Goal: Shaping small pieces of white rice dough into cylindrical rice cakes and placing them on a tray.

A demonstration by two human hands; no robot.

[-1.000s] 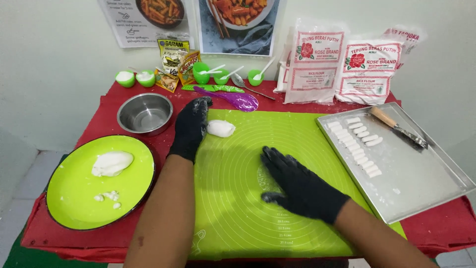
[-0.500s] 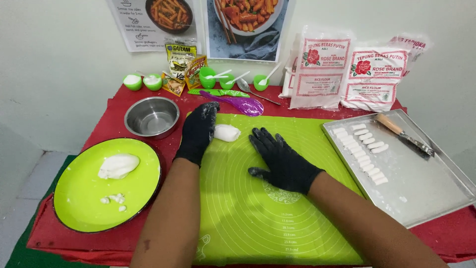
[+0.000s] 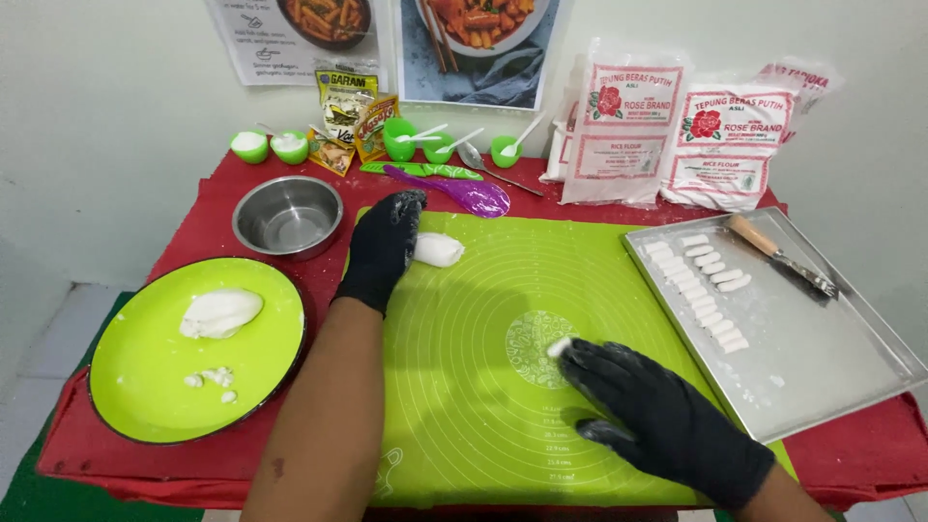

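**Black-gloved hands on a green rolling mat**

The black-gloved left hand (image 3: pixel 382 249) is laid flat, fingers together, beside a white lump of dough (image 3: pixel 438 249). A small white dough piece (image 3: pixel 559 346) is touched by the spread fingertips of the right hand (image 3: pixel 657 418). Both are set on the lime-green silicone mat (image 3: pixel 464 387), between a round green plate (image 3: pixel 145 377) and a metal tray (image 3: pixel 831 358).

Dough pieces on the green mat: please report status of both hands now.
Left hand flat beside dough lump, touching. Right hand on small dough piece, green mat. Nothing between them.

bright even light, soft shadows, sharp focus, slight edge distortion
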